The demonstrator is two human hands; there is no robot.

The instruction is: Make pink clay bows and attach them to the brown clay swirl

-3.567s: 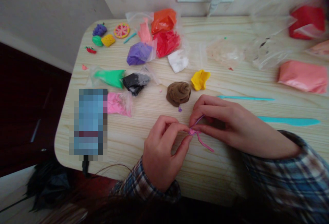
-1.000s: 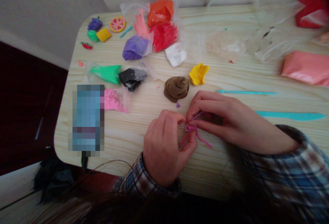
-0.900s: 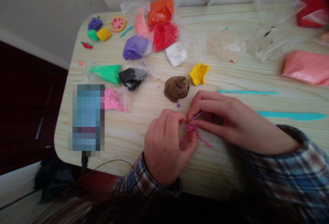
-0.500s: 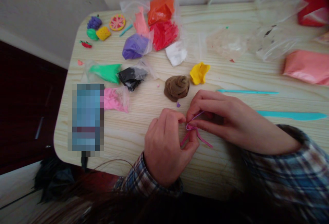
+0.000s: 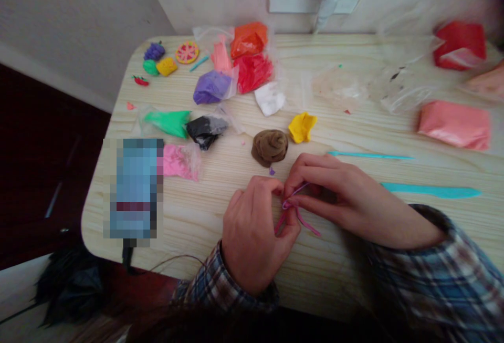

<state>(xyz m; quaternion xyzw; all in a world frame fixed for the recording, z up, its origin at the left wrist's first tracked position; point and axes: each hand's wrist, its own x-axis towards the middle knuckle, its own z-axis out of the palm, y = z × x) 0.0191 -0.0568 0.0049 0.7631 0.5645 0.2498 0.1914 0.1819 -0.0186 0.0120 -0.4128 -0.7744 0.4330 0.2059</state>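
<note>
Both hands meet over the table, fingertips nearly touching. My left hand (image 5: 258,238) is closed in a pinch on a thin pink clay strand (image 5: 309,223), whose loose ends stick out below the fingers. Against it, my right hand (image 5: 338,190) pinches a thin purple clay strand (image 5: 301,188) that loops at the fingertips. The exact join of the strands is partly hidden by fingers. Just beyond the hands sit a swirled brown clay lump (image 5: 270,147), a yellow clay piece (image 5: 302,127) and a tiny purple clay bit (image 5: 272,171).
Blue modelling tools, a thin stick (image 5: 370,155) and a knife (image 5: 433,190), lie beyond my right wrist. Bagged clay in several colours, including black (image 5: 205,132) and salmon (image 5: 454,125), spreads across the table. A blurred phone (image 5: 136,188) with a cable lies left; small clay fruits (image 5: 166,66) stand behind.
The camera view has tilted upward, so the table sits lower and more of the wall plate shows. My hands keep the same pinching pose, with little visible change in the strands.
</note>
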